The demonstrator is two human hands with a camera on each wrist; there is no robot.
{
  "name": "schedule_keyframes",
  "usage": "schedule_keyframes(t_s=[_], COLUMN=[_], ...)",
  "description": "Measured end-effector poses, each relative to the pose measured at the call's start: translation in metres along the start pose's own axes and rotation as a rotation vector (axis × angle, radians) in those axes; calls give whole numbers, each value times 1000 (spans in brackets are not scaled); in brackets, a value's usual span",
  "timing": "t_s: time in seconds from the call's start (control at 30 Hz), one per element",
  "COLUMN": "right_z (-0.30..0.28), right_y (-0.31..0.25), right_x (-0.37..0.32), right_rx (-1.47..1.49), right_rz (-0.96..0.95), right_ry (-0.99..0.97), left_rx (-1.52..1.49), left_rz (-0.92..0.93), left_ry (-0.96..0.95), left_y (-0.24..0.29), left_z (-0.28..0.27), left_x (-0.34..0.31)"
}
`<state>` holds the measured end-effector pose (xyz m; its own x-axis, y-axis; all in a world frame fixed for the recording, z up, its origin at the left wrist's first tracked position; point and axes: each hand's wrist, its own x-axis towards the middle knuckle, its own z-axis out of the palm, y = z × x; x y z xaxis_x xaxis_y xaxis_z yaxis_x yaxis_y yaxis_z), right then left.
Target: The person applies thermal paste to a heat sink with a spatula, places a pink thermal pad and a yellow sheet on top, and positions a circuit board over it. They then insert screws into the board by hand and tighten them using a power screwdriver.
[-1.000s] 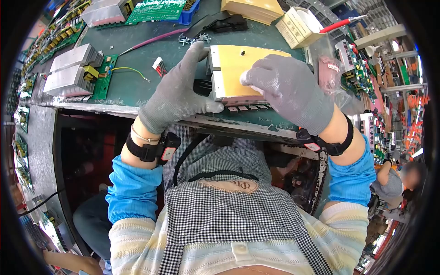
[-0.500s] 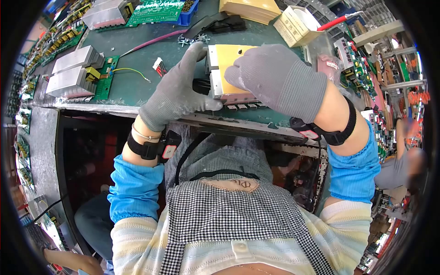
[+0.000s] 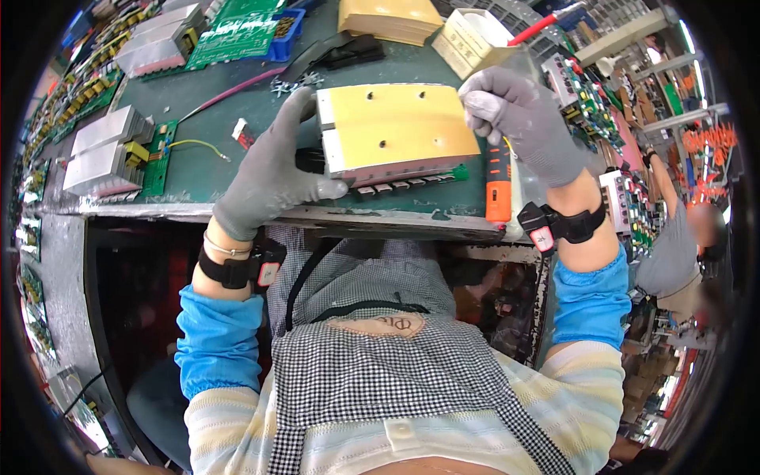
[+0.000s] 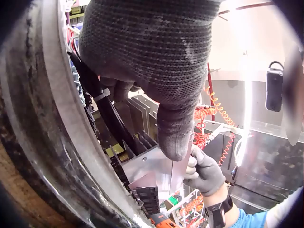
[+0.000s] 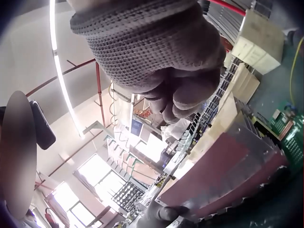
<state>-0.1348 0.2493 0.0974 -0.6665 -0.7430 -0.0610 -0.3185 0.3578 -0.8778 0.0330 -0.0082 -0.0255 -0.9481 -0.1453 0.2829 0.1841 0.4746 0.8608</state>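
A finned metal heat-sink block (image 3: pixel 412 168) with a yellow sheet (image 3: pixel 419 123) on top lies near the table's front edge. Small dark holes dot the sheet. My gloved left hand (image 3: pixel 273 170) grips the block's left end, thumb at the front corner and fingers at the back; the left wrist view shows the thumb on its metal side. At the sheet's back right corner is my gloved right hand (image 3: pixel 518 119), fingers curled in, with nothing visible between them. Its curled fingers (image 5: pixel 185 97) show above the block in the right wrist view.
An orange-and-black electric screwdriver (image 3: pixel 499 186) stands right of the block. Behind are loose screws (image 3: pixel 297 82), a stack of yellow sheets (image 3: pixel 392 20) and a cream box (image 3: pixel 473 41). Another heat-sink board (image 3: pixel 111 154) sits left, beside a blue bin (image 3: pixel 286 36).
My right hand first slid left over the yellow sheet, then moved right to its back right corner, uncovering the sheet and the screwdriver. My left hand keeps its grip. The head view has shifted.
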Motion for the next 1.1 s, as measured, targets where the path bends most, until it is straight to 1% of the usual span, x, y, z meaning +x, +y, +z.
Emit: schedule_keyframes(t_s=[0.03, 0.1, 0.27, 0.4, 0.47, 0.57, 0.67, 0.77, 0.87, 0.97, 1.1], right_z=[-1, 1, 6, 5, 4, 1, 1, 12, 23, 32, 40], right_y=[7, 12, 15, 21, 23, 24, 33, 44, 51, 46, 48], right_x=[-1, -4, -5, -4, -5, -7, -5, -5, -5, -7, -5], right_rx=[83, 100, 94, 145, 183, 235, 77, -212, -275, -338, -377], right_rz=[15, 19, -14, -60, -74, -53, -108, -322, -350, -355, -456], right_ry=[-28, -15, -1, 6, 13, 3, 74, 223, 252, 242, 268], left_rx=[-2, 15, -18, -88, -69, -74, -53, -20, 0, -10, -60], left_rz=[-8, -33, -29, -19, -12, -16, -23, -18, -32, -38, -46], left_ry=[1, 1, -4, -7, -10, -14, -10, -6, -8, -9, -2], left_y=[0, -4, -5, -12, -12, -9, -11, -14, -12, -9, -6], left_z=[1, 1, 0, 3, 2, 2, 3, 2, 2, 1, 2], left_x=[0, 0, 0, 0, 0, 0, 0, 1, 1, 1, 0])
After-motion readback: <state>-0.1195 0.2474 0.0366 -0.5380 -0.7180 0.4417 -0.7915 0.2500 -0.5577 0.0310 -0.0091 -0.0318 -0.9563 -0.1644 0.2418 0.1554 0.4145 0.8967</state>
